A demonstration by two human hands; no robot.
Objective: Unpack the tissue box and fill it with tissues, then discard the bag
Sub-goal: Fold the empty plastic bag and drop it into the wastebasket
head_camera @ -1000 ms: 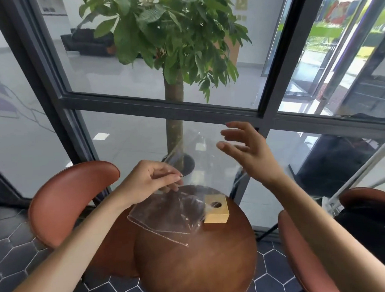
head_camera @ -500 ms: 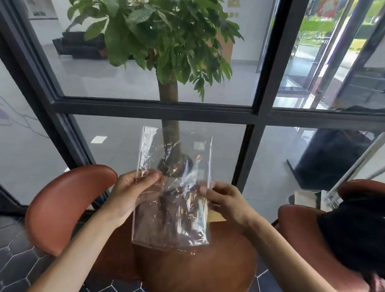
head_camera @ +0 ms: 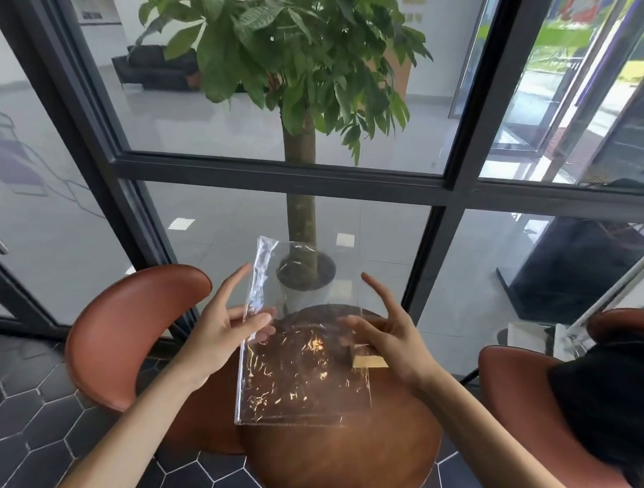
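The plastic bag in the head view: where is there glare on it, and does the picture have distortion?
Head view: daylight through the window makes bright orange-white glints on the crinkled lower half of the clear plastic bag, held between the left hand and the right hand; head view: the wide-angle lens bends and tilts the window frame.

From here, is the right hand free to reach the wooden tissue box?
Probably not directly: the right hand is pinching the clear bag, which hangs in front of the wooden tissue box on the round table.
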